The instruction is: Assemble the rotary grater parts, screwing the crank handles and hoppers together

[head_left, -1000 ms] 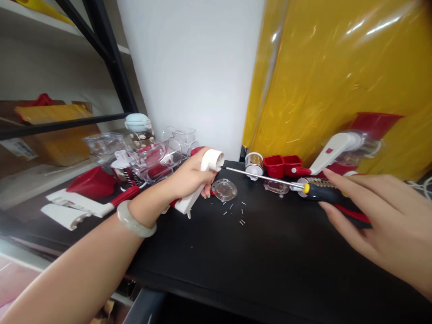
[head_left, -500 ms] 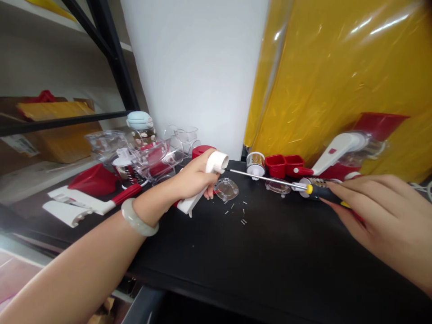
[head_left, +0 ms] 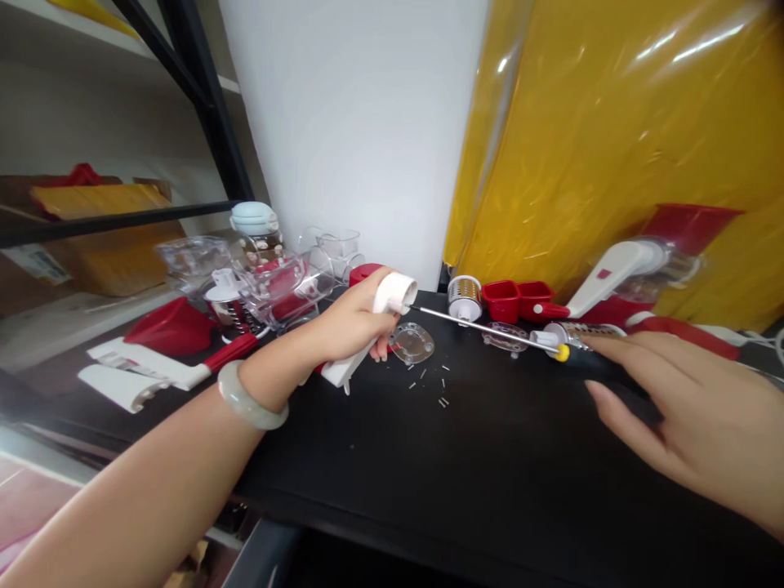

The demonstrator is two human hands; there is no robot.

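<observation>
My left hand (head_left: pixel 364 322), with a pale bangle on its wrist, is wrapped round a white plastic grater housing (head_left: pixel 397 292) whose round open end faces right. A long screwdriver (head_left: pixel 483 325) reaches across with its tip at a small post under that round end. At its yellow-collared dark handle is my right hand (head_left: pixel 692 408); the fingers lie along the handle and the thumb stands a little off it. Part of the handle is hidden behind the fingers. Below the housing, a clear plastic plate (head_left: pixel 413 344) and several small screws (head_left: pixel 443 402) lie on the black tabletop (head_left: pixel 490 490).
Clear plastic parts (head_left: pixel 306 282), a red scoop-like part (head_left: pixel 168 327) and white handle pieces (head_left: pixel 138 371) crowd the left. Behind stand a grater drum (head_left: pixel 464 298) and red cups (head_left: pixel 501 302). An assembled rotary grater (head_left: pixel 618 273) leans near the yellow wrapping at right.
My right thumb and fingers have loosened and spread round the screwdriver handle. The screwdriver tip stays at the housing; my left hand has hardly moved.
</observation>
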